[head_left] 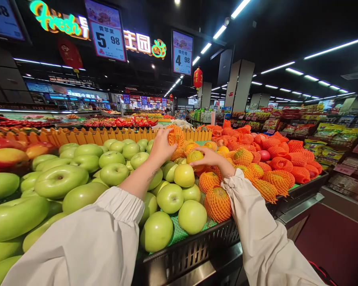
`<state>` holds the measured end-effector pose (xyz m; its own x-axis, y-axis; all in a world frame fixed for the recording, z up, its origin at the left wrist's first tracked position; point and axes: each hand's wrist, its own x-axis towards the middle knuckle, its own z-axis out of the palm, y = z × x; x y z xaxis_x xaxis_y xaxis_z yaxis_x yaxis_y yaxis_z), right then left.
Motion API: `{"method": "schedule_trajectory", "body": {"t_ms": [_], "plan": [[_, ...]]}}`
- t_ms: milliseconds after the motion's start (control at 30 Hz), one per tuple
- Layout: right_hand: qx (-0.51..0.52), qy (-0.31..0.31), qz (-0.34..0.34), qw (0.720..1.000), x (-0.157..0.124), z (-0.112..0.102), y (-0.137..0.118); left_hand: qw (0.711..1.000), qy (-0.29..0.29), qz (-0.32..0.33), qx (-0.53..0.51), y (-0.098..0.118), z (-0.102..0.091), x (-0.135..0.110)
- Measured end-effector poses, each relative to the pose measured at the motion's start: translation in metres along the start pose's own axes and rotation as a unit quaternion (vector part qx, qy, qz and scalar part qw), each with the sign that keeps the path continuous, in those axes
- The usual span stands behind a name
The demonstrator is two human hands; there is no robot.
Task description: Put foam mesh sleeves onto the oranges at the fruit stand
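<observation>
My left hand [162, 146] reaches over the green apples, its fingers closed on an orange foam net [176, 136]. Whether fruit sits inside that net I cannot make out. Just to the right, my right hand [209, 157] is curled round a yellowish orange [194, 156], its upper skin bare. Below it lie more oranges in foam nets, the nearest netted orange [218, 204] at the front edge. Green apples [170, 198] fill the display beneath my left arm, and a yellower apple [184, 175] rests on top of them.
A black slatted crate [193, 252] with green lining forms the front edge. Red-netted fruit [296, 159] is heaped at the right, and red-yellow fruit [7, 157] at the left. A low orange picket fence [74, 136] runs behind. Packaged-goods shelves [331, 137] stand farther right.
</observation>
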<state>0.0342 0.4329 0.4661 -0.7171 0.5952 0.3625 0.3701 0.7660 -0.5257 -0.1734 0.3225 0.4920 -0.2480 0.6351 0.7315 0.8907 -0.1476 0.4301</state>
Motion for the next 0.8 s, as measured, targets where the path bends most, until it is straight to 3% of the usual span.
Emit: {"method": "schedule_trajectory", "body": {"t_ms": [133, 233, 367, 600, 800], "plan": [[-0.032, 0.009, -0.026, 0.999, 0.002, -0.003, 0.002, 1.0, -0.003, -0.001, -0.006, -0.004, 0.001, 0.001], [-0.007, -0.058, -0.043, 0.997, 0.002, -0.005, 0.004, 1.0, -0.008, 0.003, -0.009, -0.006, 0.003, 0.002], [0.072, -0.107, 0.008, 0.992, 0.0, -0.006, 0.007, 0.999, -0.033, 0.012, -0.001, -0.006, 0.004, 0.002], [-0.001, -0.054, -0.051, 0.997, -0.001, -0.009, 0.005, 0.999, -0.042, 0.01, -0.004, -0.004, 0.004, 0.001], [0.08, -0.112, -0.057, 0.989, -0.003, -0.015, 0.007, 0.999, -0.041, 0.012, -0.015, -0.005, 0.005, 0.001]]}}
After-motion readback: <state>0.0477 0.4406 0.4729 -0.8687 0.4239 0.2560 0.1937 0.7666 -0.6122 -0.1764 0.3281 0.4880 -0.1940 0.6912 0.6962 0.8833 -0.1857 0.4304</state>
